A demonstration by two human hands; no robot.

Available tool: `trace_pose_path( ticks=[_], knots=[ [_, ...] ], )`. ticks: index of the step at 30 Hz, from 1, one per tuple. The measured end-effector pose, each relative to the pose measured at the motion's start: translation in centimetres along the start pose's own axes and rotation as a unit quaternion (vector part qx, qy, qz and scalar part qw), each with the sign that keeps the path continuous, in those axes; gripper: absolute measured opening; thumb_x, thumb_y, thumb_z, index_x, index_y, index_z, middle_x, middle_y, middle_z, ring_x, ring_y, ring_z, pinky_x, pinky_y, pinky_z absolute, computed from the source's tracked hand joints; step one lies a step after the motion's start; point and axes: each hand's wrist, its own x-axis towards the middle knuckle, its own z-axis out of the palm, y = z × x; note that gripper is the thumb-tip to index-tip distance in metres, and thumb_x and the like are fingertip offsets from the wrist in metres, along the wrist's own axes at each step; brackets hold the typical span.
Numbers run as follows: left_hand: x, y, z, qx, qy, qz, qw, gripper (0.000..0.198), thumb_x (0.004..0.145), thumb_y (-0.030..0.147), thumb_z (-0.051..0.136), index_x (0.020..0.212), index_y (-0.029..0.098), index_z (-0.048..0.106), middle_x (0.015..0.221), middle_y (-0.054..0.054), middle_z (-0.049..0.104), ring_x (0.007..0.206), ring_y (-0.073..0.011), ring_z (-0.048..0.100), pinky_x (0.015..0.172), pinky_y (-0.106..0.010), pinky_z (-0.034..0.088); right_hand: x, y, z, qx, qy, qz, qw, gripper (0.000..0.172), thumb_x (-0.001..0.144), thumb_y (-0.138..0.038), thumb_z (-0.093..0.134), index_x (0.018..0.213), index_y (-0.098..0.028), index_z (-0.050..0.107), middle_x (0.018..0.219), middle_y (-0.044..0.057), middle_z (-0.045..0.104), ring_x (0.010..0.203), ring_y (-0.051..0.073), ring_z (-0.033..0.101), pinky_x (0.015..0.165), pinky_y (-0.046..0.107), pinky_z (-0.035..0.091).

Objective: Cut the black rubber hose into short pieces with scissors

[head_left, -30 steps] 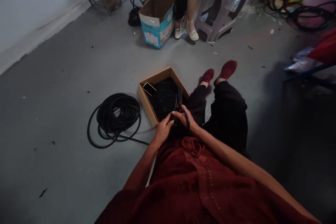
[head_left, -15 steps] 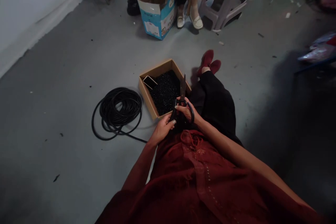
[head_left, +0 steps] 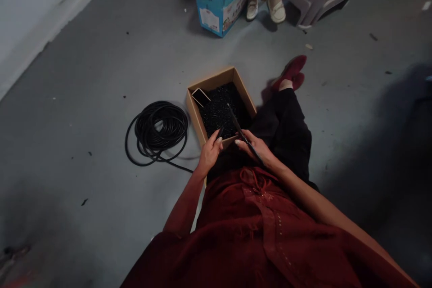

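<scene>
Between the thumb and fingers of my left hand (head_left: 209, 155) is a dark piece of cable (head_left: 221, 132), its end pointing over the near edge of a shallow cardboard box (head_left: 195, 119). My right hand (head_left: 259, 148) is closed on a pair of scissors (head_left: 234, 118), whose blades point forward over the box and look edge-on. Many small black cut bits (head_left: 219, 107) fill the box, and a dark rectangular object with a light rim (head_left: 201, 97) lies on them. A coil of black cable (head_left: 145, 121) rests on the floor to the left; one strand runs under my left forearm.
Farther ahead stands a blue and white carton (head_left: 211, 11), beside another person's feet in white shoes (head_left: 276, 11). A grey plastic stool (head_left: 308, 6) is at their right. My crossed legs (head_left: 290, 119) lie right of the box. Dark scraps dot the grey floor (head_left: 111, 216).
My hands have moved apart; earlier they were close together at the scissors. The scissors have turned and now point forward-left, blades edge-on. The whole view has shifted slightly.
</scene>
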Motion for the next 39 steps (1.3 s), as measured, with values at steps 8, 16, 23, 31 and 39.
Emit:
trace_pose_path(
  ticks=[8,16,23,31,39],
  knots=[
    [1.0,1.8,-0.3,-0.005,0.047,0.023,0.999,0.039,0.089,0.039,0.048,0.119,0.017,0.059,0.086,-0.003,0.065,0.069,-0.0101,0.055,0.070,-0.022,0.045,-0.2,0.1,-0.6,-0.118,-0.063,-0.025,0.991,0.051,0.079,-0.049,0.060,0.122,-0.023,0.051,0.106,0.009,0.064,0.094,0.026,0.060,0.078,0.035,0.044],
    [1.7,3.1,-0.6,0.041,0.044,0.029,0.998,0.040,0.088,0.037,0.049,0.120,0.014,0.061,0.083,-0.004,0.066,0.073,-0.0117,0.057,0.078,-0.025,0.046,-0.2,0.0,-1.0,-0.130,-0.099,-0.056,0.985,0.056,0.078,-0.049,0.062,0.125,-0.022,0.048,0.113,0.011,0.060,0.099,0.027,0.058,0.082,0.036,0.044],
    [2.0,4.3,0.1,0.129,0.013,0.066,0.989,0.032,0.087,0.029,0.051,0.112,0.014,0.065,0.097,-0.008,0.068,0.093,-0.0183,0.061,0.091,-0.031,0.044,0.3,0.0,-1.8,-0.127,-0.102,-0.056,0.985,0.058,0.079,-0.053,0.061,0.125,-0.022,0.048,0.112,0.012,0.060,0.099,0.027,0.058,0.083,0.037,0.043],
    [2.6,4.6,0.4,0.224,-0.009,0.105,0.969,0.026,0.089,0.025,0.045,0.104,0.016,0.065,0.089,-0.007,0.067,0.096,-0.0197,0.060,0.092,-0.031,0.043,1.2,0.5,-2.5,-0.144,-0.134,-0.053,0.979,0.064,0.079,-0.059,0.058,0.129,-0.020,0.046,0.111,0.013,0.058,0.101,0.029,0.057,0.084,0.036,0.043],
    [2.8,4.8,-0.1,0.284,-0.031,0.123,0.950,0.028,0.092,0.026,0.040,0.107,0.015,0.062,0.094,-0.009,0.065,0.099,-0.0209,0.059,0.093,-0.032,0.042,1.6,0.4,-2.1,-0.118,-0.121,-0.052,0.984,0.054,0.082,-0.055,0.056,0.123,-0.022,0.050,0.108,0.011,0.059,0.098,0.027,0.057,0.081,0.035,0.043]
  ],
)
